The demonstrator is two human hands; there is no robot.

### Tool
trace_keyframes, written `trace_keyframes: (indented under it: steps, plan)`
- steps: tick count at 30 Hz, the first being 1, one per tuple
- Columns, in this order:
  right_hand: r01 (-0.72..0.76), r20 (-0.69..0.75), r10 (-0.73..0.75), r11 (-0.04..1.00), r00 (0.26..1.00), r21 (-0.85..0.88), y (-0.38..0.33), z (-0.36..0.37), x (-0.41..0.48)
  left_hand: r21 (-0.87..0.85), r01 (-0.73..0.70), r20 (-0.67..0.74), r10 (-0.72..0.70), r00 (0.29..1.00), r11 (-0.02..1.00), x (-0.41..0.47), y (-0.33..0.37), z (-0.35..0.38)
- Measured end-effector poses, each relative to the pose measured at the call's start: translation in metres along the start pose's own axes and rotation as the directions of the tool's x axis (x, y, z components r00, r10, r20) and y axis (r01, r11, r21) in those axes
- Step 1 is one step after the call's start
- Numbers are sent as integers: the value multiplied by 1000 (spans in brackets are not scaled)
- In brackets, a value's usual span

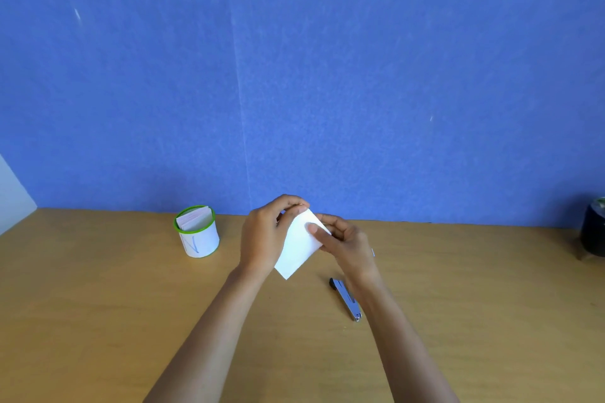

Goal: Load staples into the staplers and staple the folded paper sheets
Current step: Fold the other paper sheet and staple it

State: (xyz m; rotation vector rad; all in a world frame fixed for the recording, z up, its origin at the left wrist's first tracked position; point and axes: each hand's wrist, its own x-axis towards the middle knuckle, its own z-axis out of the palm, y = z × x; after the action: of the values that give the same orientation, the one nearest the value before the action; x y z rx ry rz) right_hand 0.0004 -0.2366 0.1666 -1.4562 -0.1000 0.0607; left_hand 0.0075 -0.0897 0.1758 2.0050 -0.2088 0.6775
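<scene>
A white folded paper sheet (298, 249) is held tilted above the wooden table (98, 304), near its far edge. My left hand (266, 235) grips the sheet's left side and top corner. My right hand (343, 240) holds its right edge, thumb pressed on the face. A metal stapler (345, 298) with a dark tip lies flat on the table just below my right wrist, partly hidden by the forearm. A white cup with a green rim (198, 235) stands to the left, with more folded sheets upright inside it.
A blue wall (294, 75) rises right behind the table's far edge. A dark round container (593, 232) sits at the far right edge. A white panel (13, 193) borders the left side.
</scene>
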Motion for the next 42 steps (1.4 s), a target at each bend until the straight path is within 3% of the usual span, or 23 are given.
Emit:
trace_keyframes:
  steps: [2, 6, 10, 12, 14, 19, 28, 33, 38, 42]
  plan:
    - [0, 38, 0, 1000, 999, -7, -2, -1, 3, 50, -44, 44, 41, 998, 998, 4, 1, 1]
    - [31, -89, -25, 997, 996, 74, 1, 4, 4, 65, 7, 11, -8, 1000, 998, 7, 0, 1]
    - [80, -250, -34, 981, 968, 175, 7, 9, 7, -225, 251, -136, -286, 949, 941, -3, -6, -2]
    - [111, -301, -40, 969, 953, 222, 9, 13, 8, -443, 387, -58, -457, 888, 808, -12, -8, 2]
    - [135, -346, -41, 958, 937, 252, 12, 18, 10, -578, 446, 68, -505, 861, 683, -21, -8, 7]
    - [168, -372, -39, 933, 927, 320, 17, 26, 11, -637, 382, 23, -479, 877, 669, -25, -3, 12]
    - [142, -146, -87, 898, 985, 416, 22, 28, 9, -650, 272, -137, -462, 876, 709, -25, 0, 17]
    - [172, -114, -137, 894, 984, 415, 27, 26, 7, -668, 271, -138, -473, 870, 693, -24, 0, 19]
    - [148, -138, -96, 882, 986, 448, 29, 18, 9, -673, 292, -127, -495, 859, 680, -24, -4, 19]
    - [180, -162, -130, 919, 978, 350, 25, 4, 11, -675, 304, -111, -499, 859, 672, -22, -8, 16]
